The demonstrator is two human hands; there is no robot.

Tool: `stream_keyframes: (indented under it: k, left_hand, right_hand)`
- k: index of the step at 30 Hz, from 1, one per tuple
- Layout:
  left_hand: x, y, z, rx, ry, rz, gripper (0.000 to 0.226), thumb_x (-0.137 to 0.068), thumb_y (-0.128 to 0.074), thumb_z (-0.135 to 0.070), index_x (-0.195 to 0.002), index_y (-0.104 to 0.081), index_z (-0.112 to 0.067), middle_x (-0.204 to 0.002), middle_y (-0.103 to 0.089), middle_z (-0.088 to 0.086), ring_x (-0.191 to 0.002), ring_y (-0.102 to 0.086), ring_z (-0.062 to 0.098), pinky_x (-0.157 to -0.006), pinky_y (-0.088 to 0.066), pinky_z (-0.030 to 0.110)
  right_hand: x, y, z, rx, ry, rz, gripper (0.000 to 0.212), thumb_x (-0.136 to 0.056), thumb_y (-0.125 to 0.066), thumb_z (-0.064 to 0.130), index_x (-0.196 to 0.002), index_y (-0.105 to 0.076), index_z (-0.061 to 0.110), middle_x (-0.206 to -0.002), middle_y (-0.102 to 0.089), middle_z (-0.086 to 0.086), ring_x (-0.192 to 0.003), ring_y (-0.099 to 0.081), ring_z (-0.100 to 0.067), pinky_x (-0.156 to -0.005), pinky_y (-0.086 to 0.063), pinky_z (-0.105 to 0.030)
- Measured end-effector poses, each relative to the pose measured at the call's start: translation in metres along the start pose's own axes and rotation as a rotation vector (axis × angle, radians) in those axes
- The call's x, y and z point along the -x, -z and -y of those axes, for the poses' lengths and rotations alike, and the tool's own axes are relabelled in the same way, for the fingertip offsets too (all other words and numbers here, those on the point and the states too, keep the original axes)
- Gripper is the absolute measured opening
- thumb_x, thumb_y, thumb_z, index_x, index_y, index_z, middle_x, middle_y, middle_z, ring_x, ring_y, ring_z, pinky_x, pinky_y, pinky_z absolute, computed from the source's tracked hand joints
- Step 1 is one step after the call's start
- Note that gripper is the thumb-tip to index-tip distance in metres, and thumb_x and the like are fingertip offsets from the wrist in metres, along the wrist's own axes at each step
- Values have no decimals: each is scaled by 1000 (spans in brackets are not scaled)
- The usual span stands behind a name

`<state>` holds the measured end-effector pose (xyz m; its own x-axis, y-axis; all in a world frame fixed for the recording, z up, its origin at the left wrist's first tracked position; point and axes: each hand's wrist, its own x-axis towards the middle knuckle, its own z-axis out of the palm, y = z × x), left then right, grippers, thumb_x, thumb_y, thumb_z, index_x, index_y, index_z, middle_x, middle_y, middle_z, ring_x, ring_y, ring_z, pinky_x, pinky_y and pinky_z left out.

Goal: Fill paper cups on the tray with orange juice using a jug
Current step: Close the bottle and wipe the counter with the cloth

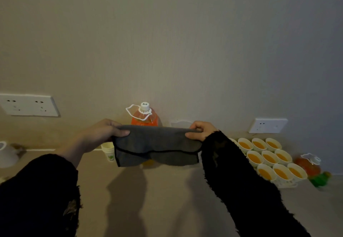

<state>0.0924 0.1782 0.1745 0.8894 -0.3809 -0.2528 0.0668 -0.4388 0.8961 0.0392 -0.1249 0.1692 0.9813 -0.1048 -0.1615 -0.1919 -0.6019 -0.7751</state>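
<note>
My L hand (104,134) & R hand (200,131) pinched the folded dark-grey cloth (157,144) mid-frame; the white paper cups (269,157), right, looked full, so prob. wipe-up next.

The grey cloth (156,144) hides the juice bottle (144,117) below its shoulders, the right sleeve (241,171) covers the nine o'clock side of the tray (285,185), and a white vessel (7,154) at nine o'clock is cut off.
</note>
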Motion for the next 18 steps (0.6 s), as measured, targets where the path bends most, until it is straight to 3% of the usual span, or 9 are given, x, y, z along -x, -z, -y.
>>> stream_keyframes:
  k: [3,5,7,10,11,13,15,18]
  left_hand:
    - [-2,-7,-3,87,60,-94,24,-75,-74,-17,-88,-70,2,-75,-62,12,-69,-58,23,-58,-47,25]
    - [-4,-19,-9,103,47,-161,13,-85,-64,-9,-90,-67,3,-74,-60,13,-67,-56,24,-56,-45,25]
    - [-5,-34,-17,145,26,-173,7,-87,-60,-5,-88,-67,-2,-72,-62,9,-68,-58,24,-55,-47,25]
    - [-8,-57,-27,128,17,-114,10,-90,-56,-5,-87,-64,-10,-74,-62,6,-72,-59,22,-65,-51,33]
    - [-9,-64,-31,131,22,-108,12,-91,-54,-5,-85,-61,-12,-75,-61,6,-73,-59,22,-69,-52,36]
    - [-7,-75,-40,138,17,-102,15,-94,-52,-9,-82,-59,-17,-78,-61,5,-75,-60,20,-69,-52,34]
    - [-6,-81,-46,188,19,-90,14,-96,-51,-25,-88,-62,-21,-84,-65,4,-79,-63,20,-66,-53,33]
    - [-6,-79,-44,228,-20,-69,36,-92,-50,-48,-105,-65,-17,-97,-69,4,-89,-65,20,-70,-52,31]
  right_hand:
    - [-2,-10,3,159,-34,-202,15,-83,-72,27,-82,-65,14,-82,-60,-4,-79,-55,-18,-72,-44,-23]
    - [1,-19,12,211,-72,-290,22,-83,-69,35,-91,-67,14,-90,-64,-6,-86,-57,-21,-72,-41,-24]
    - [2,-31,25,123,-102,-302,18,-83,-67,36,-86,-63,19,-90,-63,-6,-87,-58,-23,-71,-39,-22]
    - [2,-53,44,-109,-99,-230,22,-81,-71,31,-76,-55,18,-80,-59,-7,-81,-62,-29,-77,-52,-35]
    - [2,-60,49,-200,-103,-201,19,-81,-72,27,-82,-58,15,-79,-59,-8,-77,-62,-29,-73,-55,-39]
    - [6,-68,58,-349,-110,-133,27,-85,-69,19,-107,-60,6,-91,-63,-10,-77,-60,-22,-67,-53,-31]
    - [11,-73,67,-532,-110,-66,28,-90,-60,9,-117,-57,2,-101,-65,-14,-78,-58,-19,-68,-50,-25]
    - [19,-75,77,-779,-170,85,34,-95,-43,-5,-127,-51,-5,-114,-59,-23,-88,-59,-24,-77,-50,-28]
